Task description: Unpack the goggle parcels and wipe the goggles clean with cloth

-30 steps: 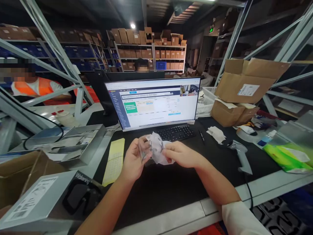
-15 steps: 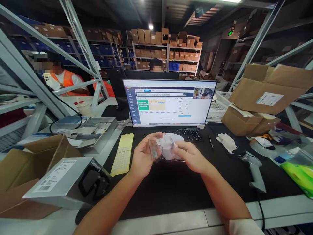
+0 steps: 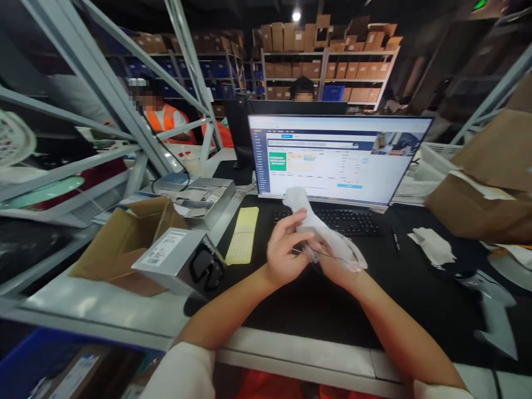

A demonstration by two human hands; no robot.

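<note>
Both hands meet over a black desk mat [image 3: 324, 310], in front of a keyboard [image 3: 344, 220] and a lit monitor [image 3: 336, 158]. My left hand [image 3: 285, 252] pinches a small clear plastic bag [image 3: 332, 244] with white crumpled paper or cloth [image 3: 301, 208] sticking up out of it. My right hand [image 3: 338, 266] lies under the bag and holds it from the other side; its fingers are mostly hidden by the plastic.
A grey box [image 3: 177, 266] and an open cardboard box [image 3: 124, 238] sit at the left, with a yellow label sheet [image 3: 243, 235] beside them. A pen [image 3: 395, 238], a white wad [image 3: 432, 246] and a scanner [image 3: 494, 310] lie at the right. Two people work behind the racks.
The view has swung left and down. The white stuff now sticks up out of the bag, and my hands sit closer together, slightly right of where they were.
</note>
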